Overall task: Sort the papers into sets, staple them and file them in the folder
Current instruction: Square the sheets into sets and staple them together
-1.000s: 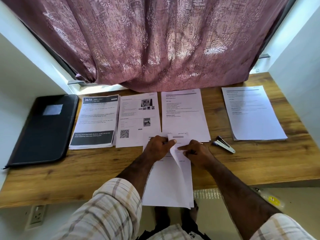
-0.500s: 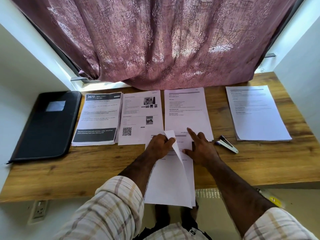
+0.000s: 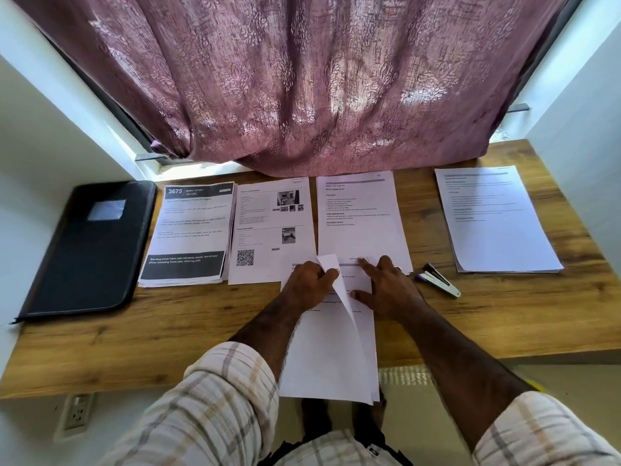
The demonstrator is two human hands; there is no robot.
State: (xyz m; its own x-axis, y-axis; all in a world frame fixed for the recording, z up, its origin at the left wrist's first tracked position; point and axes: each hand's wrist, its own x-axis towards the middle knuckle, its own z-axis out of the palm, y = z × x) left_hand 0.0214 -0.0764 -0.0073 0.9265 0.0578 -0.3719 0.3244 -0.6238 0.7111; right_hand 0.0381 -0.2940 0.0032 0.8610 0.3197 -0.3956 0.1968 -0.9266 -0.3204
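Note:
A stack of white papers (image 3: pixel 327 358) lies before me and hangs over the desk's front edge. My left hand (image 3: pixel 307 285) pinches the folded-up top corner of the upper sheet. My right hand (image 3: pixel 386 287) presses flat on the sheet beneath, fingers spread. Behind them lie three paper sets in a row: a dark-banded "3675" set (image 3: pixel 190 233), a set with photos and a QR code (image 3: pixel 270 227), and a text set (image 3: pixel 359 216). Another text set (image 3: pixel 494 216) lies at the right. A stapler (image 3: pixel 438 280) rests right of my right hand. The black folder (image 3: pixel 89 247) lies shut at far left.
The wooden desk (image 3: pixel 504 314) sits in a white-walled alcove. A mauve curtain (image 3: pixel 302 82) hangs over the desk's back edge. A wall socket (image 3: pixel 75 415) sits under the desk at left. My feet stand on the floor below the hanging papers.
My left hand has peeled the top sheet's corner further up and left. My right hand went from pinching the paper to lying flat with spread fingers.

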